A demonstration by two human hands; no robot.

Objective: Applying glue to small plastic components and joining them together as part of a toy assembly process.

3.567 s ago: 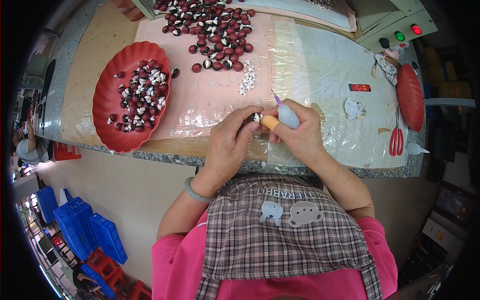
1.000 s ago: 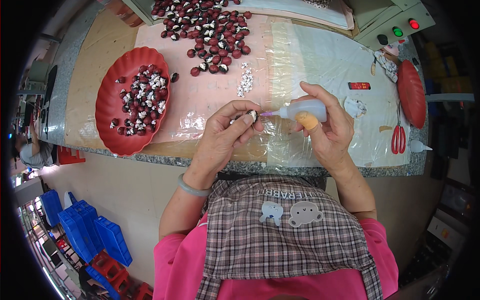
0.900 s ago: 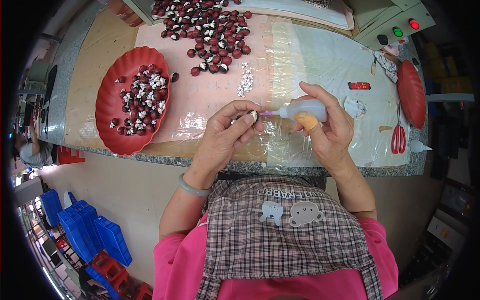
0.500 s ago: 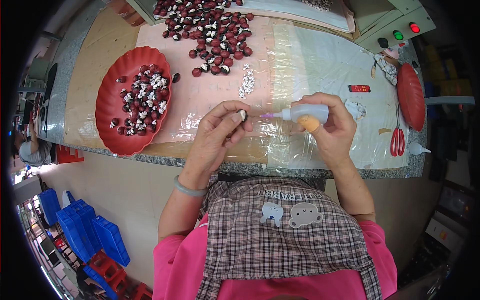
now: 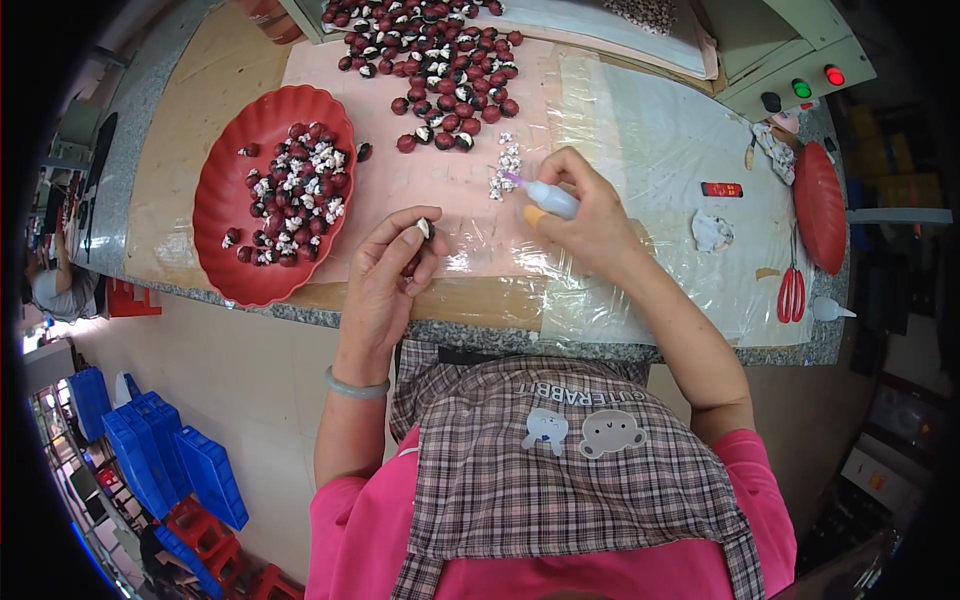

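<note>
Between the fingertips of my left hand is a small round piece, dark with a white patch. My right hand, with an orange cover on one finger, grips a small translucent squeeze bottle. The bottle's purple-pink tip points left, at a little strip of tiny white pieces; whether it touches them I cannot tell. Beyond my hands lie many dark red and black balls with white patches. At the left, a red scalloped tray holds similar balls topped with white bits.
Red-handled scissors, a white nozzle bottle, a crumpled white tissue and a red-black small box lie at the right. Another red tray stands by the right edge. A machine box with lit buttons is at the back right.
My right hand has carried the squeeze bottle left and away from me, to the tiny white pieces. My left hand has moved left with its round piece, apart from the bottle tip.
</note>
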